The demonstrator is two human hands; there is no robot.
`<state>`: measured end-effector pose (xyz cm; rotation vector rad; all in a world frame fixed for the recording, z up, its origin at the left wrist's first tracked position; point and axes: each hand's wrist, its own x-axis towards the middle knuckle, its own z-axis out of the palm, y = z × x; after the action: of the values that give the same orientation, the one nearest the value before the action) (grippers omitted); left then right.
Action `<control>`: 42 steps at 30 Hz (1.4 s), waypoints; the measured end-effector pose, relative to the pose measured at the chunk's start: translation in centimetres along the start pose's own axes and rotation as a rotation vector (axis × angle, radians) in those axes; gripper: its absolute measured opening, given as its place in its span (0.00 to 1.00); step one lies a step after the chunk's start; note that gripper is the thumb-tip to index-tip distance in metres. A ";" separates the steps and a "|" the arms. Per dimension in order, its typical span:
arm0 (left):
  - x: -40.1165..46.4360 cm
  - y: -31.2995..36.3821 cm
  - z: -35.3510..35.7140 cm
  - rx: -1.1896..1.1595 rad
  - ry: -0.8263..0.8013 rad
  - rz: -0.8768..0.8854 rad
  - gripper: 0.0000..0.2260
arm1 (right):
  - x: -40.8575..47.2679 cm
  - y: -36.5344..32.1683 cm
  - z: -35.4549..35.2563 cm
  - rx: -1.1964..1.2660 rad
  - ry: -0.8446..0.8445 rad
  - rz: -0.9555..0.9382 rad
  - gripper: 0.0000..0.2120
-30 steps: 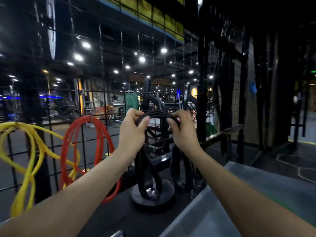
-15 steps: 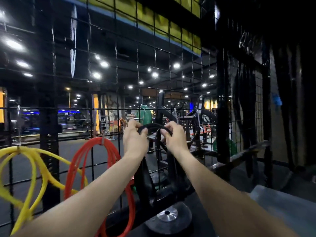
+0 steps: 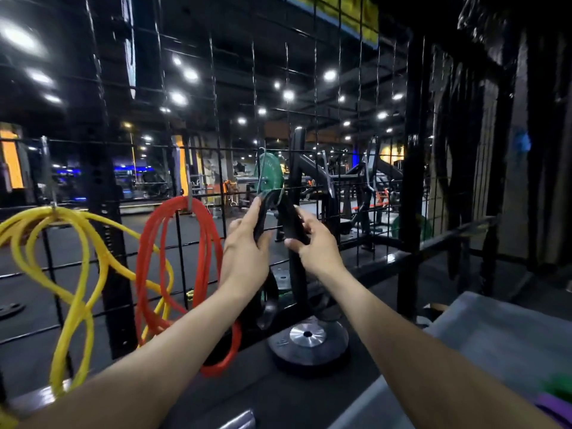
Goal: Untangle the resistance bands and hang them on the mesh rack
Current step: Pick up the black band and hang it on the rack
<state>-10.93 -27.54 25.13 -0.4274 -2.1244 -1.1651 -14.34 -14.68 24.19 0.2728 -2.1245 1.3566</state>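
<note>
A black resistance band (image 3: 297,283) hangs in a loop in front of the black mesh rack (image 3: 315,125), its top at a thin metal hook (image 3: 263,168) on the wire. My left hand (image 3: 247,246) holds the band's left strand with the forefinger stretched up along it. My right hand (image 3: 312,243) pinches the right strand just below the top. A red band (image 3: 173,267) hangs from a hook to the left, and a yellow band (image 3: 77,274) hangs from another hook farther left.
A black weight plate (image 3: 309,345) with a silver hub lies on the dark shelf below the hands. A grey bin (image 3: 501,339) stands at the lower right, with green and purple bands (image 3: 557,394) at its edge. A thick black post (image 3: 411,181) rises to the right.
Both hands carried the top of the black band up to the metal hook. They then slid down the strands, the left forefinger now straight along the band.
</note>
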 end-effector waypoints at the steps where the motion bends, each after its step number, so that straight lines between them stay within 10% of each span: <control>1: 0.0 0.1 -0.1 -0.005 0.000 -0.014 0.27 | -0.3 -0.3 -0.2 -0.004 -0.042 0.015 0.31; 10: -1.5 -0.9 0.4 -0.298 0.007 -0.072 0.28 | 0.5 -2.2 -0.9 -0.203 0.039 -0.063 0.14; 21: -2.1 0.3 -0.7 -0.664 -0.289 -0.190 0.32 | -0.9 -0.6 -1.8 0.087 -0.039 -0.046 0.18; 30: -2.6 -1.2 1.1 -0.072 -0.325 -0.033 0.38 | -1.5 0.2 0.2 -0.128 -0.128 -0.016 0.31; 37: -3.5 -2.1 2.0 0.513 0.070 0.370 0.37 | -1.2 0.9 0.4 -0.232 -0.024 -0.034 0.31; 42: -3.6 -2.0 1.4 0.473 -0.089 0.306 0.36 | -1.9 0.9 0.0 -0.238 -0.006 -0.029 0.29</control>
<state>-10.05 -27.40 20.90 -0.5637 -2.2238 -0.4596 -13.28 -14.51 22.41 0.2104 -2.2521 1.0744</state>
